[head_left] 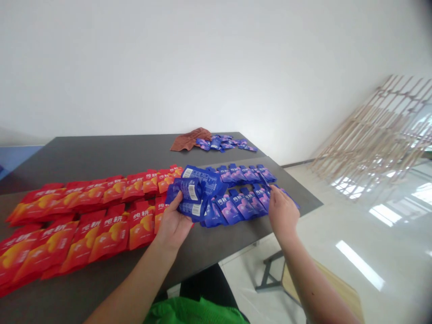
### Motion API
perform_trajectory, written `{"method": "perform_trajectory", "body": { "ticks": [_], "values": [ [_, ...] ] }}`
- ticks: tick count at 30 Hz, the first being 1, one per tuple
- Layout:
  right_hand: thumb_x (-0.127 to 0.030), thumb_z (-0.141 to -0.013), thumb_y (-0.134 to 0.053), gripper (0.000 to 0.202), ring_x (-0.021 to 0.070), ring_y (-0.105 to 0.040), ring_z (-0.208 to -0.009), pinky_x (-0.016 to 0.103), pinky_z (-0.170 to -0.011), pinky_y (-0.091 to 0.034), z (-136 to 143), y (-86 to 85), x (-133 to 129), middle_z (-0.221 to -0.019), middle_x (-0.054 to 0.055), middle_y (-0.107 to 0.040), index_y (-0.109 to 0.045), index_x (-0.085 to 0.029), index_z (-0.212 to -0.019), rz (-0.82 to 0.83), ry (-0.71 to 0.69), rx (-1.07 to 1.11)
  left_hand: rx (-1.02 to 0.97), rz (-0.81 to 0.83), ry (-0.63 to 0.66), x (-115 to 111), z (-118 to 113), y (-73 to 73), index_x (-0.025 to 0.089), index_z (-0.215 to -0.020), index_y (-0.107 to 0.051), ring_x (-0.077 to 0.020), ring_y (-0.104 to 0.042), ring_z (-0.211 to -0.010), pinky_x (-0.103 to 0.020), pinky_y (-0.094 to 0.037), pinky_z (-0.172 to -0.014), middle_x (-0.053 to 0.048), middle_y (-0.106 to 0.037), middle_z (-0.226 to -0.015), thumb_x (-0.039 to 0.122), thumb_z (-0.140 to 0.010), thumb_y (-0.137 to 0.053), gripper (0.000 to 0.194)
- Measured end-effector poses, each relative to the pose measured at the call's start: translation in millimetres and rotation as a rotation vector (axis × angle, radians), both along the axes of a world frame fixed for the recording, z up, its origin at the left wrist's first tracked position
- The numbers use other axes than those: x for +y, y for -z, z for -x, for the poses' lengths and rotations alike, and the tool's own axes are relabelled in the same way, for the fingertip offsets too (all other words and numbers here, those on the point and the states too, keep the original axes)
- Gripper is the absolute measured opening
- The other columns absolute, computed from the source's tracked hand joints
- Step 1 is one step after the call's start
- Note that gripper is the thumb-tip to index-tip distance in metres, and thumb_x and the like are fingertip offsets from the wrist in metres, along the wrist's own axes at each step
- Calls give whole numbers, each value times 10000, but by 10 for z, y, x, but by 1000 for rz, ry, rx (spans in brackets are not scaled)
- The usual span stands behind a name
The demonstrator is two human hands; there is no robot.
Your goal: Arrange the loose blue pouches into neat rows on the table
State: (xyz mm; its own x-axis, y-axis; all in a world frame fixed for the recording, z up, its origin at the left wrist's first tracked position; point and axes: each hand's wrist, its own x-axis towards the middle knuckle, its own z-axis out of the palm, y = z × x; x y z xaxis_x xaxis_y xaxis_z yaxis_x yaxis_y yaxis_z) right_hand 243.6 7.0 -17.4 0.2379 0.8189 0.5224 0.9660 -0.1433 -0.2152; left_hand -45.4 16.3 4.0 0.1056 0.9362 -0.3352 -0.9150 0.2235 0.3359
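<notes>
My left hand [175,225] grips several blue pouches [194,191], fanned out with white barcode labels facing me. They are held above the table, between the red and the blue rows. My right hand [283,211] is closed at the right end of the front blue row [241,204]. Its fingertips pinch a blue pouch [266,179] seen nearly edge-on, partly hidden by the hand. Behind it lies a second row of blue pouches [248,173]. The blue pouches in both rows overlap one another.
Two overlapping rows of red pouches [111,227] cover the table's left side. A brown cloth [191,139] and a loose heap of blue pouches [222,143] lie at the back of the dark table [135,153]. A wooden stool [324,288] stands below right; a wooden rack [378,121] leans beyond.
</notes>
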Motion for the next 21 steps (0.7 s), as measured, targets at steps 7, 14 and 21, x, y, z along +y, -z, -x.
{"method": "perform_trajectory", "body": {
  "ticks": [7, 14, 21],
  "values": [
    [-166, -949, -382, 323, 249, -625, -1006, 336, -886, -438, 45, 418, -70, -1133, 118, -676, -652, -125, -1123, 234, -203, -238, 1, -7, 41, -31, -14, 21, 92, -1152, -614, -189, -721, -852, -375, -516, -947, -86, -755, -911, 163, -964, -384, 306],
    [-359, -961, -419, 366, 242, -621, -1033, 370, -934, -450, 121, 201, -205, -1122, 133, -676, -666, -122, -1088, -50, -231, 21, 28, 21, 35, -31, -27, 8, 100, -1139, -618, -182, -726, -807, -376, -536, -915, -79, -756, -878, 158, -964, -376, 305],
    [-470, -858, -550, 352, 223, -662, -972, 370, -886, -500, 693, -206, -395, -1049, 71, -707, -635, -216, -1085, 105, -475, 895, 85, 25, 94, -100, -100, 15, 78, -1077, -645, -207, -706, -928, -382, -517, -949, -94, -754, -886, 182, -953, -419, 278]
  ]
}}
